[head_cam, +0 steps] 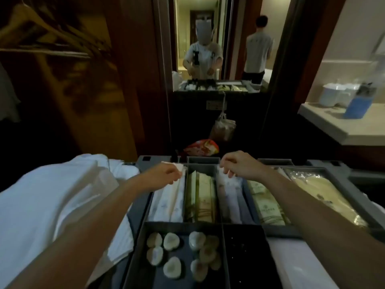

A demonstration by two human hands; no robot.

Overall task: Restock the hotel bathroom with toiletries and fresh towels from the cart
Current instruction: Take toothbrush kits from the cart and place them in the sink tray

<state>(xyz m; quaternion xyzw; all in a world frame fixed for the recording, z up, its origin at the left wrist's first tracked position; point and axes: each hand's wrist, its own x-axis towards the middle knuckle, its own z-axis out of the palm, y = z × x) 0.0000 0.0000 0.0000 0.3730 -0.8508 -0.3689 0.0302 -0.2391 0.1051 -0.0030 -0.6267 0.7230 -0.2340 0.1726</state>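
Both hands are down in the cart's toiletry tray (352, 207), in the far row of long compartments. The left hand (164, 173) has its fingers curled tight, pinching the far end of a white paper sachet (166, 202) in the leftmost compartment. The right hand (239, 165) pinches the top of a whitish sachet (228, 197) two compartments to the right, fingertips closed on the wrapper edge.

From where I stand, the risk is in those thin grips. The sachets lie packed side by side, so lifting one by its tip could drag a neighbour up and spill it over the divider, perhaps onto the round wrapped soaps (171, 241) in the near compartment. A pinch on paper alone may also tear or slip.

The white towels (52, 201) lie heaped on the left of the cart, just beside the left forearm; a careless elbow could push them off. The bathroom counter (325, 124) waits at far right.
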